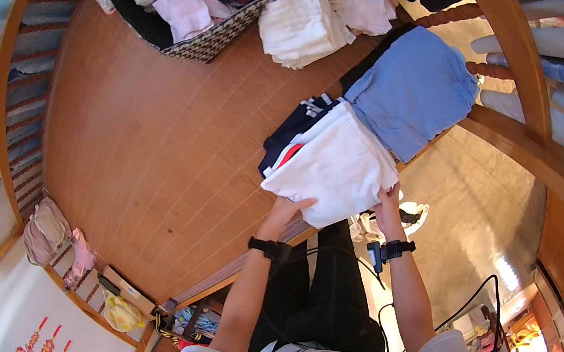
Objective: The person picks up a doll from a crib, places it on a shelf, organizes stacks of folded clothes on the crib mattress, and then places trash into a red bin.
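Observation:
A folded white garment (340,166), its exact kind unclear, lies across a pile of folded clothes. My left hand (291,209) grips its near left corner, the thumb on top of the cloth. At the near right corner my right hand (387,206) is closed on the edge, the fingers partly hidden by the fabric. A strip of red cloth (290,154) shows at the garment's left side. Beneath and beyond it are dark navy folded clothes (292,127) with white stripes. Touching on the right lies a folded light blue garment (417,90).
The clothes lie on a brown wooden bed surface (145,161). A black-and-white patterned fabric bin (228,32) of clothes stands at the far side, beside stacked white clothes (301,23). A curved wooden post (507,26) rises at right. Black cables (468,305) hang near my right arm.

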The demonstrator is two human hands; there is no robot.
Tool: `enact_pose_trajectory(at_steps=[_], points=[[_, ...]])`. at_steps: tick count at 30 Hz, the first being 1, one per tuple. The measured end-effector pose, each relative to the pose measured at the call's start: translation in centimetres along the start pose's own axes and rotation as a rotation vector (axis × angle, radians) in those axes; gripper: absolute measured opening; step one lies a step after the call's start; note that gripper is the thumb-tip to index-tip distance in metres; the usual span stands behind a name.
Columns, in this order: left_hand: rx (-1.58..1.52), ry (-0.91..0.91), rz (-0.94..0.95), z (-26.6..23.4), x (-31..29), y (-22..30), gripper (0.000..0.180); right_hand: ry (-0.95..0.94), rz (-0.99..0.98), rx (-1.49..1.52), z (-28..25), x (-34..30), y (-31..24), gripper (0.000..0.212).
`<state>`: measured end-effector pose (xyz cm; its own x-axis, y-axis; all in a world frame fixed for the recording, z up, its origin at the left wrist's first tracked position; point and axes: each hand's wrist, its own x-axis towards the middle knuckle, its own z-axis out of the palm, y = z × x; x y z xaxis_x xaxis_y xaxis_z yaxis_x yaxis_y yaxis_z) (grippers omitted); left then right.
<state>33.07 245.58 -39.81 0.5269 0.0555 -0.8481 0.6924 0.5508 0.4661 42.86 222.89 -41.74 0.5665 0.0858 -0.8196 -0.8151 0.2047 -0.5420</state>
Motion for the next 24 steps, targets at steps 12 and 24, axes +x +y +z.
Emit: enact_pose_trajectory(at_steps=[12, 24], points=[[1.023, 1.067, 0.459, -16.7, 16.2, 8.9, 0.074, -0.117, 0.002, -0.115, -1.6, -0.5, -0.9, 0.061], [0.477, -0.112, 0.530, -5.9, 7.3, 13.0, 0.022, -0.059, 0.039, -0.159, -1.7, -0.5, -0.6, 0.061]])
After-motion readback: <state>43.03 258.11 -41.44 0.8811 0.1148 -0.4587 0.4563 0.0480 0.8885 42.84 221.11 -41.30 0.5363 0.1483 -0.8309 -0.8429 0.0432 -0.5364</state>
